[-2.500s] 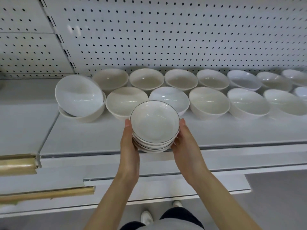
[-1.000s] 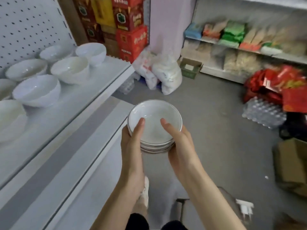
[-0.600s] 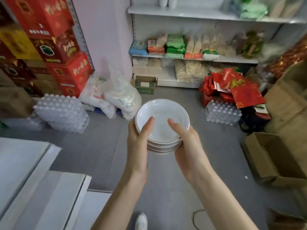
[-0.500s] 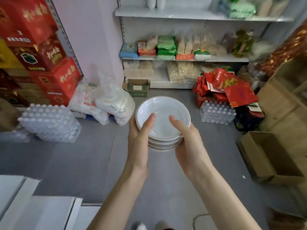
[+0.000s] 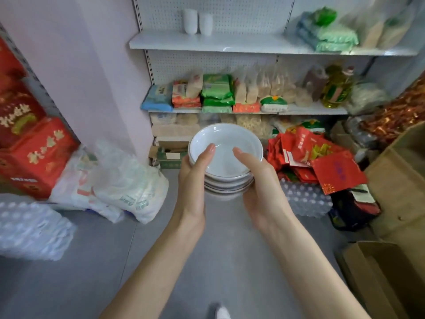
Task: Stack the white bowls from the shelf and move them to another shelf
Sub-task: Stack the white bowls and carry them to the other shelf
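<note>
Left hand [image 5: 192, 178] and right hand [image 5: 259, 180] grasp the stack of white bowls [image 5: 226, 162] between them, thumbs over its rim; glazed, breakable, probably slippery, so support underneath.

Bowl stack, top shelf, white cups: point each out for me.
bowl stack [image 5: 226, 162], head view, inside of the top bowl.
top shelf [image 5: 241, 43], head view, bare board.
white cups [image 5: 205, 23], head view, side of the right cup.

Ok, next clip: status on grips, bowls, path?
Left grip, right grip: both hold bowl stack, thumbs over rim. Stack held above floor. Two white cups on top shelf.
</note>
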